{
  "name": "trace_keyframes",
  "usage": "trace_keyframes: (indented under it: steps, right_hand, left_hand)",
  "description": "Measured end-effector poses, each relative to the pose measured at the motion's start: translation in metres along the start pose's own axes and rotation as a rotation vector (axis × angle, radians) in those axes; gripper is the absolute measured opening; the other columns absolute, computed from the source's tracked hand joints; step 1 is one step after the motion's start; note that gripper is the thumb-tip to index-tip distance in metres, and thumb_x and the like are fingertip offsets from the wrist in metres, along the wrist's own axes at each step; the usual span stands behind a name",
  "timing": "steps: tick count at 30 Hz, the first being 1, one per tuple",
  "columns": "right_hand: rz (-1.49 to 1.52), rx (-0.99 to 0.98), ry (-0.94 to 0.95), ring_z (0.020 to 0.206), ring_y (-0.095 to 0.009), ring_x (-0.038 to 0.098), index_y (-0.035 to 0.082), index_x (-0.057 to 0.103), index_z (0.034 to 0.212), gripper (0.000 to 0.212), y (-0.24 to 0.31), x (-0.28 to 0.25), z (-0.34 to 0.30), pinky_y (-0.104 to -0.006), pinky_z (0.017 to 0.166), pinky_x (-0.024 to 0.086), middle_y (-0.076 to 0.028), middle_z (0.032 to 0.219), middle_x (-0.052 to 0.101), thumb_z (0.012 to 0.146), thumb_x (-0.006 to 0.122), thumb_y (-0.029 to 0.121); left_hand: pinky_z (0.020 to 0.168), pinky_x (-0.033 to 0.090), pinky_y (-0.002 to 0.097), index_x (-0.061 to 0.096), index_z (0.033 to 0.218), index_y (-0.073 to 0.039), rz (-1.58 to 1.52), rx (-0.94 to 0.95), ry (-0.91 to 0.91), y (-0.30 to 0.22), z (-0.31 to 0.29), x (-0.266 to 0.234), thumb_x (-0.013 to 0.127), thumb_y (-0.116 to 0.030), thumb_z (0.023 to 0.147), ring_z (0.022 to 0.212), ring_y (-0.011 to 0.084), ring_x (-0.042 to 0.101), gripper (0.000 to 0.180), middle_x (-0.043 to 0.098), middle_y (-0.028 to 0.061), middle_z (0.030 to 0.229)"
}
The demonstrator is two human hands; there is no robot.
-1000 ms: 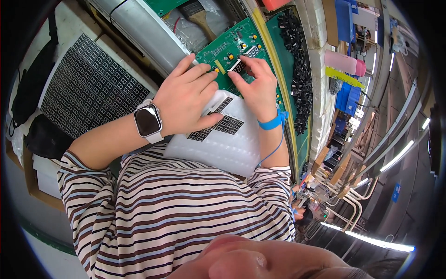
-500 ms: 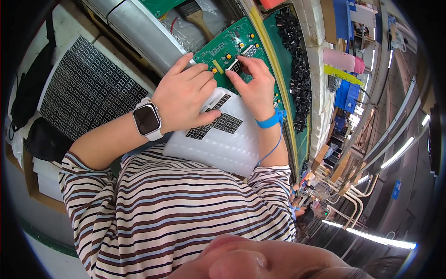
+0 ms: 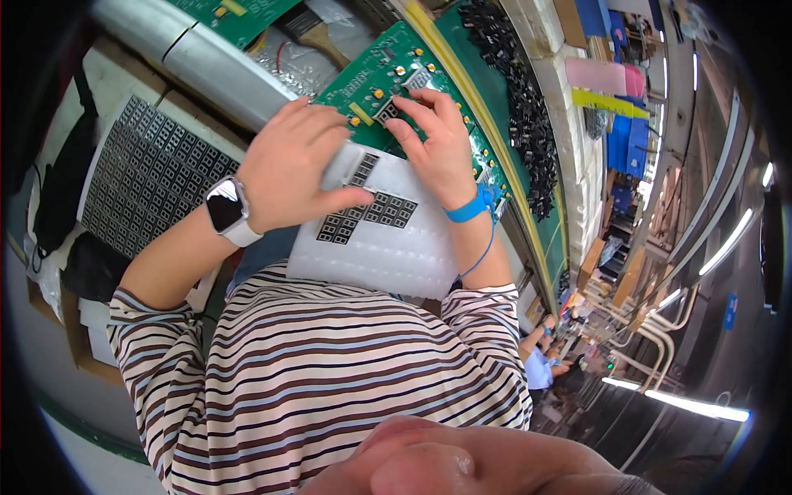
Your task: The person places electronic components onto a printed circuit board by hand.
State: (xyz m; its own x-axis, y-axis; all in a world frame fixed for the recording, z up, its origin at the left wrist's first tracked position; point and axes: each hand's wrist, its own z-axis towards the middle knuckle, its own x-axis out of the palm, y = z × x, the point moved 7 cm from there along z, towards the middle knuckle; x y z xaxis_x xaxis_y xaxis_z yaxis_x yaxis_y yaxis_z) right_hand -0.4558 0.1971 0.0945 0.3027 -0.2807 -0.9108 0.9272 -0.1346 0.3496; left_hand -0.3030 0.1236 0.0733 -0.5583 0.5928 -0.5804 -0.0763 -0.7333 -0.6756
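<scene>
A green circuit board (image 3: 363, 78) lies in front of me with small yellow-topped parts on it. My right hand (image 3: 437, 148), with a blue wrist strap, pinches a black seven-segment display module (image 3: 388, 110) against the board between thumb and fingers. A second module (image 3: 417, 78) sits on the board just beyond. My left hand (image 3: 290, 161) is open, its fingertips by the board's near left edge and its thumb stretched over a white foam sheet (image 3: 371, 256). On that sheet lie several loose display modules (image 3: 392, 210), partly under the left thumb.
At left lies a large sheet of display modules (image 3: 157, 177). A metal rail (image 3: 223, 62) runs along the board's left. Beyond are a brush (image 3: 318, 37) and another green board (image 3: 239, 16). Right of a yellow-edged rail, black parts (image 3: 528, 115) are heaped. A co-worker (image 3: 540, 367) is farther right.
The view has shifted, so the board and both hands appear farther left. My right hand still pinches the module at the same place on the board; the left hand stays spread beside it.
</scene>
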Motion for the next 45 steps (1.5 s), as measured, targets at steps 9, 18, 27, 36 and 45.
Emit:
trace_keyframes:
  steps: [9,18,27,36,45]
  right_hand:
    - [0.032,-0.082,-0.047,0.083,-0.028,0.059,0.003,0.063,0.098,0.034,0.028,0.001,-0.045,-0.0376,0.072,0.045,-0.010,0.093,0.063,0.077,0.069,0.029]
    - [0.033,-0.058,-0.071,0.074,-0.025,0.057,0.005,0.061,0.091,0.043,0.027,0.003,-0.053,-0.0365,0.068,0.041,-0.007,0.085,0.064,0.077,0.066,0.045]
    - [0.034,-0.086,-0.108,0.071,-0.025,0.056,0.005,0.061,0.082,0.041,0.028,0.010,-0.057,-0.0366,0.066,0.040,-0.008,0.073,0.060,0.076,0.066,0.045]
    - [0.045,-0.087,-0.136,0.068,-0.025,0.057,0.005,0.061,0.076,0.042,0.026,0.012,-0.056,-0.0367,0.066,0.041,-0.008,0.068,0.059,0.074,0.067,0.046]
    - [0.044,-0.089,-0.148,0.070,-0.026,0.057,0.004,0.061,0.076,0.040,0.029,0.006,-0.059,-0.0374,0.066,0.041,-0.009,0.072,0.059,0.076,0.066,0.043]
  left_hand:
    - [0.089,0.048,0.0373,0.058,0.115,-0.005,-0.016,0.225,0.423,0.014,0.080,0.023,0.071,-0.011,0.072,0.107,0.0309,0.057,0.045,0.058,0.0123,0.119]
    - [0.084,0.050,0.0380,0.061,0.112,-0.005,0.274,0.332,0.610,0.002,0.102,0.049,0.070,-0.016,0.072,0.101,0.0288,0.059,0.042,0.060,0.0093,0.113]
    - [0.074,0.051,0.0382,0.061,0.114,-0.005,0.348,0.298,0.809,-0.002,0.109,0.058,0.069,-0.016,0.073,0.088,0.0282,0.062,0.043,0.060,0.0094,0.106]
    - [0.074,0.051,0.0389,0.061,0.113,-0.003,0.391,0.298,0.865,-0.002,0.110,0.062,0.069,-0.016,0.073,0.088,0.0289,0.062,0.043,0.059,0.0105,0.106]
    - [0.081,0.051,0.0381,0.060,0.116,-0.007,0.338,0.252,0.629,-0.015,0.104,0.041,0.068,-0.015,0.077,0.099,0.0313,0.060,0.040,0.058,0.0122,0.115]
